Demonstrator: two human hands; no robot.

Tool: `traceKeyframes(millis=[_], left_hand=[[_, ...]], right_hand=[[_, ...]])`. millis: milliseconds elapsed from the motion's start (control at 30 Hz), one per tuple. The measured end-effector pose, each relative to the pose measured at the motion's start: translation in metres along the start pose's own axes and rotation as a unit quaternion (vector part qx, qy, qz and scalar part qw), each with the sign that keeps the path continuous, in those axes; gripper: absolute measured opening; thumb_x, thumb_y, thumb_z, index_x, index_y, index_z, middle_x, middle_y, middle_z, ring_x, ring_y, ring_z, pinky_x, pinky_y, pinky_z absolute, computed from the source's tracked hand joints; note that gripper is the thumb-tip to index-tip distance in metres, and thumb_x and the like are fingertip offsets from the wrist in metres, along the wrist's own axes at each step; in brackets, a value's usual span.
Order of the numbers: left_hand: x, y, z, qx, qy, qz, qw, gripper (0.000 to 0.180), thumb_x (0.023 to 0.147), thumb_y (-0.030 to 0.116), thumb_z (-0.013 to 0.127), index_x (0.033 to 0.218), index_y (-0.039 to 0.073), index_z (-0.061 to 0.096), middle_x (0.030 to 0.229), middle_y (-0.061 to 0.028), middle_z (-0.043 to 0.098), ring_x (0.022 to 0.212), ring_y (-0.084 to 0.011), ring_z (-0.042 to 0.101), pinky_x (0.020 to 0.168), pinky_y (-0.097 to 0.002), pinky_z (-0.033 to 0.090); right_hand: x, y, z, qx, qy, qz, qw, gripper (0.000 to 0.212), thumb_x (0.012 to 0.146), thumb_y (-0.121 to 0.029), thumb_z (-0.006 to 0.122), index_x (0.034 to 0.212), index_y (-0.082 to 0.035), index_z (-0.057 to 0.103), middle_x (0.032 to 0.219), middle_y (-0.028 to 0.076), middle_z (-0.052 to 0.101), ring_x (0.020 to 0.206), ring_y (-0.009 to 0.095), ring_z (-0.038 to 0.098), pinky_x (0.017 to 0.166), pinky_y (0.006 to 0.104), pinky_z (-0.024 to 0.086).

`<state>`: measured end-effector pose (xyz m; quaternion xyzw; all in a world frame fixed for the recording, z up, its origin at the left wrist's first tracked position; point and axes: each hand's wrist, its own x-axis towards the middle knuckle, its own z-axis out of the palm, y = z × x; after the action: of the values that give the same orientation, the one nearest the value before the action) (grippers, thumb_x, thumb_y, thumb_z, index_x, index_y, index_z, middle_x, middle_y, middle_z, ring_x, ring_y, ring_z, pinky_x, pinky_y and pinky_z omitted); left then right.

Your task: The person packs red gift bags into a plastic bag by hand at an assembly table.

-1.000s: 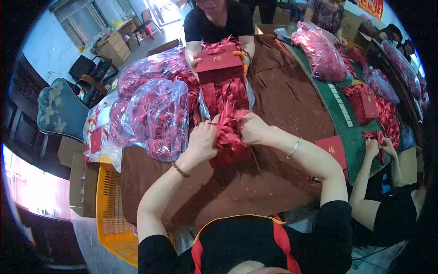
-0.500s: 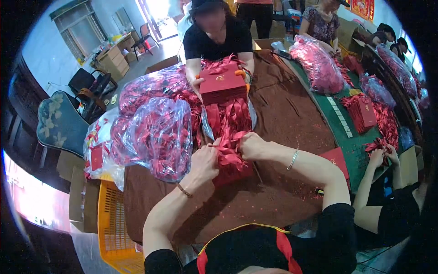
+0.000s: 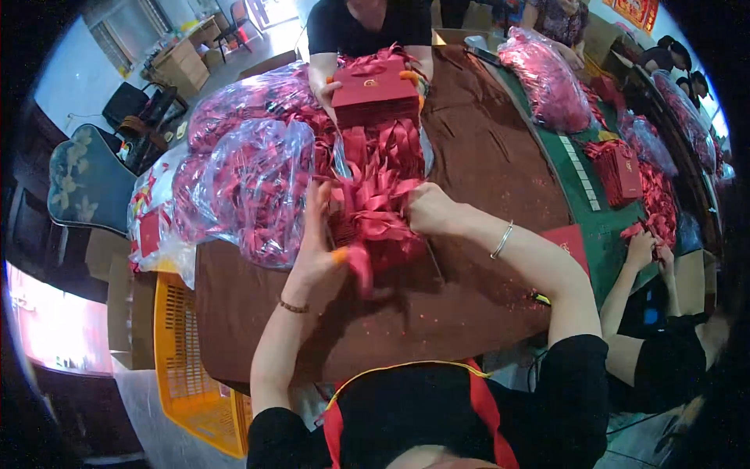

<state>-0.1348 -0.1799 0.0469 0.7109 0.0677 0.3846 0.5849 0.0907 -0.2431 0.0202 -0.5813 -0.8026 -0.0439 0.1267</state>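
Observation:
A stack of red paper gift bags (image 3: 394,252) with a mass of loose red ribbons (image 3: 381,209) on top lies before me. At its left side is my left hand (image 3: 314,241), fingers stretched out and thumb apart; an orange finger cover is on the thumb. A blurred strip of red ribbon (image 3: 360,270) hangs beside that thumb. My right hand (image 3: 432,209) is closed at the stack's right edge, on the ribbons; its fingertips are hidden. Across the table a co-worker's hands hold another stack of red gift bags (image 3: 375,98).
Clear plastic bags full of red ribboned items (image 3: 254,187) crowd the left. A brown cloth (image 3: 484,148) covers the table. An orange crate (image 3: 176,375) stands at the lower left. On the right, a green tabletop (image 3: 574,168) carries more bags, near a co-worker's hands (image 3: 652,252).
My left hand has let go of the ribbons and opened at the stack's left side. My right hand stays at the ribbons. The view has shifted slightly.

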Motion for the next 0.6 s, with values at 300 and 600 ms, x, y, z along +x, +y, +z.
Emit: traceKeyframes(millis=[300, 600], left_hand=[[-0.025, -0.118, 0.004, -0.265, 0.206, -0.109, 0.936, 0.052, 0.091, 0.034, 0.033, 0.132, 0.002, 0.031, 0.127, -0.0125, 0.045, 0.111, -0.0245, 0.048, 0.097, -0.0363, 0.036], [-0.043, -0.141, 0.001, -0.366, 0.203, -0.146, 0.896, 0.037, 0.092, 0.019, 0.032, 0.121, 0.000, 0.045, 0.117, -0.0111, 0.052, 0.105, -0.0258, 0.053, 0.090, -0.0389, 0.043]], right_hand=[[-0.002, -0.023, -0.019, 0.054, 0.024, 0.004, 0.998, 0.015, 0.058, -0.017, 0.057, 0.055, -0.003, 0.060, 0.059, 0.015, 0.058, 0.061, 0.029, 0.060, 0.059, 0.0406, 0.049], [-0.014, -0.023, -0.002, 0.035, 0.014, 0.034, 0.999, 0.013, 0.060, -0.013, 0.053, 0.054, -0.002, 0.059, 0.057, 0.016, 0.058, 0.060, 0.029, 0.060, 0.060, 0.0377, 0.050]])
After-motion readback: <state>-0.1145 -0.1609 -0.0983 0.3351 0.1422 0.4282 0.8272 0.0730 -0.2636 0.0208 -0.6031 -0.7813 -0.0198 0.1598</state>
